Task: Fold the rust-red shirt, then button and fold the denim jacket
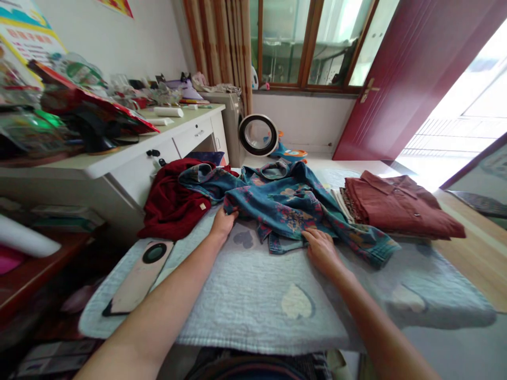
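A crumpled blue floral shirt [285,203] lies across a pale quilted blanket [253,295] with leaf and heart patches. My left hand [222,222] pinches the shirt's left edge, its fingers closed on the cloth. At the shirt's lower hem, my right hand [321,248] curls its fingers into the fabric. A dark red garment [172,203] is heaped to the left of the shirt. A folded rust-red shirt [400,203] tops a small stack of folded clothes on the right.
A flat tan board with a dark round hole [138,277] lies on the blanket's left side. A cluttered white desk with drawers [158,150] stands at left. A round fan [258,135] sits on the floor behind. A dark red door [412,74] stands open at right.
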Demonstrator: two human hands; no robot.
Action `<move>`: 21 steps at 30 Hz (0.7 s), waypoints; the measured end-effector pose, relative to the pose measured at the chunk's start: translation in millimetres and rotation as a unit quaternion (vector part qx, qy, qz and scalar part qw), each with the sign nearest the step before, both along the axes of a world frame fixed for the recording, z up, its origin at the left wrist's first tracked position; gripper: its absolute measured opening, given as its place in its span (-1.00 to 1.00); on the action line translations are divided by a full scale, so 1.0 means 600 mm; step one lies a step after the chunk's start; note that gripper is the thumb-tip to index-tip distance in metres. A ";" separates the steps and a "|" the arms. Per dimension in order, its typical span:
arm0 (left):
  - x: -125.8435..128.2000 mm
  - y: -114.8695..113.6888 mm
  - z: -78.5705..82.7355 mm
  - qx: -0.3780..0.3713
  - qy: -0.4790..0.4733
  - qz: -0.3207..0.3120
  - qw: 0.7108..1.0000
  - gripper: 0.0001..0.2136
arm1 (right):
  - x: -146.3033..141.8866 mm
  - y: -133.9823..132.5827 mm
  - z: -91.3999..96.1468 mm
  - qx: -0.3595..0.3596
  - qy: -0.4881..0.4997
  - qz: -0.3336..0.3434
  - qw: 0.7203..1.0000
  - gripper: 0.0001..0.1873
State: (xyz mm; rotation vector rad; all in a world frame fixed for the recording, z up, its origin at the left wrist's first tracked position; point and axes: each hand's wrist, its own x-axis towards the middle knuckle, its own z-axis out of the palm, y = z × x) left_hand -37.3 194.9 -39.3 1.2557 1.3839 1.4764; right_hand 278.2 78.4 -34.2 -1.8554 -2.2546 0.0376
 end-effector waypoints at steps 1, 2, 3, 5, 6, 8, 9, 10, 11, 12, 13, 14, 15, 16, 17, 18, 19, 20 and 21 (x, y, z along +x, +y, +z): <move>0.000 0.000 0.008 0.003 -0.006 -0.004 1.000 -0.68 | 0.004 0.007 -0.002 0.005 0.008 0.000 1.000 -0.55; -0.001 -0.001 0.018 0.011 -0.010 -0.005 1.000 -0.68 | 0.008 0.013 0.000 0.014 0.017 0.000 1.000 -0.61; -0.004 -0.002 0.028 0.023 -0.009 -0.005 1.000 -0.69 | 0.013 0.018 0.004 0.028 0.028 0.001 0.999 -0.64; -0.016 -0.008 0.050 0.050 0.006 0.000 0.999 -0.71 | 0.021 0.022 0.023 0.074 0.057 -0.001 0.996 -0.65; -0.023 -0.012 0.062 0.059 0.019 0.005 0.998 -0.73 | 0.025 0.021 0.036 0.103 0.075 -0.005 0.992 -0.66; -0.039 -0.018 0.086 0.073 0.052 0.019 0.996 -0.75 | 0.032 0.012 0.069 0.163 0.120 -0.012 0.979 -0.67; -0.048 -0.020 0.098 0.080 0.070 0.031 0.994 -0.76 | 0.034 0.004 0.087 0.185 0.146 -0.013 0.972 -0.67; -0.056 -0.022 0.108 0.088 0.088 0.045 0.991 -0.78 | 0.036 -0.006 0.105 0.198 0.169 -0.011 0.965 -0.67; -0.065 -0.023 0.118 0.095 0.106 0.060 0.988 -0.80 | 0.037 -0.016 0.120 0.211 0.189 -0.007 0.959 -0.67; -0.073 -0.024 0.125 0.098 0.124 0.074 0.985 -0.82 | 0.037 -0.028 0.132 0.217 0.198 -0.002 0.956 -0.67; -0.082 -0.024 0.130 0.095 0.146 0.084 0.981 -0.84 | 0.037 -0.039 0.140 0.221 0.202 0.003 0.954 -0.68; -0.092 -0.025 0.133 0.083 0.174 0.088 0.977 -0.86 | 0.037 -0.049 0.142 0.221 0.200 0.009 0.955 -0.69; -0.100 -0.026 0.134 0.062 0.213 0.084 0.971 -0.89 | 0.037 -0.058 0.140 0.214 0.189 0.015 0.958 -0.69; -0.108 -0.029 0.132 0.037 0.261 0.078 0.961 -0.90 | 0.037 -0.066 0.132 0.199 0.169 0.020 0.965 -0.70; -0.115 -0.034 0.129 0.017 0.314 0.077 0.946 -0.87 | 0.037 -0.072 0.121 0.175 0.142 0.024 0.974 -0.70; -0.119 -0.042 0.125 0.009 0.366 0.082 0.927 -0.82 | 0.038 -0.078 0.106 0.142 0.107 0.026 0.984 -0.71; -0.119 -0.052 0.121 0.017 0.412 0.091 0.906 -0.77 | 0.037 -0.082 0.091 0.106 0.071 0.027 0.991 -0.71; -0.115 -0.065 0.118 0.039 0.449 0.102 0.887 -0.74 | 0.036 -0.086 0.075 0.074 0.039 0.026 0.996 -0.69; -0.107 -0.081 0.114 0.074 0.475 0.108 0.870 -0.74 | 0.034 -0.090 0.061 0.054 0.017 0.024 0.998 -0.64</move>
